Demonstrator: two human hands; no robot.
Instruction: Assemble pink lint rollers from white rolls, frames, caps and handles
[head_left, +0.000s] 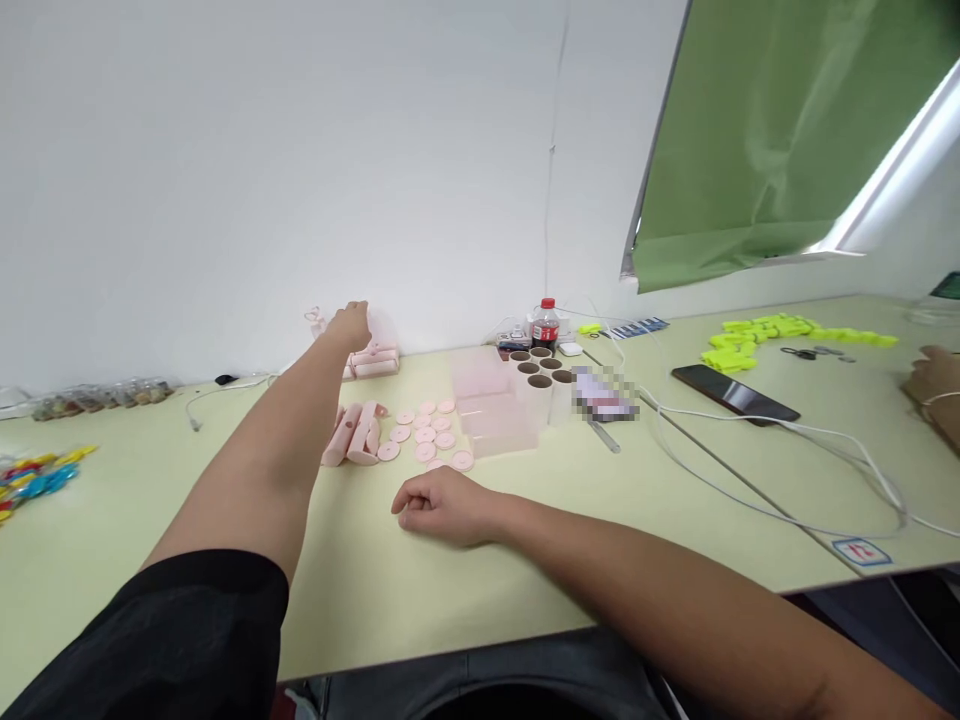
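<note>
My left hand (351, 326) is stretched to the back of the table, its fingers bent together. A translucent pink piece (384, 326) shows right beside it; what the fingers hold, if anything, is hidden. Pink rolled tubes (376, 362) lie just below that hand, with more pink tubes (352, 434) nearer to me. My right hand (442, 505) rests on the table, loosely curled, with nothing visible in it. Several round pink discs (424, 435) lie just beyond it, beside clear pink sheets (499, 415).
Brown-rimmed white tubes (537, 400) stand upright near a cola bottle (546, 328). A metal ruler-like strip (604, 437), a phone (735, 394), white cables (757, 512) and neon-yellow strips (765, 335) lie to the right. Another person's hand (936, 380) is at the right edge. Colourful packets (37, 480) lie left.
</note>
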